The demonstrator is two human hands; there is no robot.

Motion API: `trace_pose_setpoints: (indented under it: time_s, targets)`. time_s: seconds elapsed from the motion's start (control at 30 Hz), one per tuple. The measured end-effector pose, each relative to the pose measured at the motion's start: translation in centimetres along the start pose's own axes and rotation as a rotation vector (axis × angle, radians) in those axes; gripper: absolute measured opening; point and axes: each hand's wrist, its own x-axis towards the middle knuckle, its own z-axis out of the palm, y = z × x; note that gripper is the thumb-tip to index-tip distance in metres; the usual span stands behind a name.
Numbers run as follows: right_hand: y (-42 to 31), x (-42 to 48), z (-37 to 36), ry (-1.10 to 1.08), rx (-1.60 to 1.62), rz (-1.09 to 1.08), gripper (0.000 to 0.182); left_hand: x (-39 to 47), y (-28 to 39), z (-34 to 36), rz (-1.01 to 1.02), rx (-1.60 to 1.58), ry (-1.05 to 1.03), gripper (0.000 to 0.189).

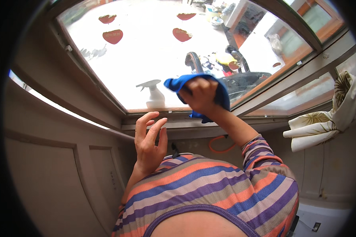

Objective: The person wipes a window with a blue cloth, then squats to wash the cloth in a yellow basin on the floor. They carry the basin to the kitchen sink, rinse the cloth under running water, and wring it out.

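My right hand (201, 94) grips a blue cloth (223, 94) against or just in front of the window pane (142, 56); whether it touches the glass I cannot tell. The cloth hangs past my wrist toward the wooden window frame (142, 118). Lower and to the left, my left hand (149, 142) is raised with its fingers apart and bent, holding nothing. Beyond its fingertips a white spray bottle (155, 96) stands upright at the bottom of the pane. Several red stickers (112, 36), some heart-shaped and partly worn away, are on the glass.
A tied patterned curtain (323, 124) hangs on the right. Below the sill, an orange loop (218, 149) shows against the wall. A panelled wooden surface (44, 166) rises at my left. Through the glass, a wheel (193, 60) and a dark vehicle-like object (244, 83) appear.
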Motion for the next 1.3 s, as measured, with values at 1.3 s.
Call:
trace_pose_setpoints:
  time_s: [1.3]
  targets:
    - [-12.0,10.5,9.1,-0.122,-0.051,-0.382,0.041,-7.3,-0.5,-2.8,-0.266,0.172,0.182,0.026]
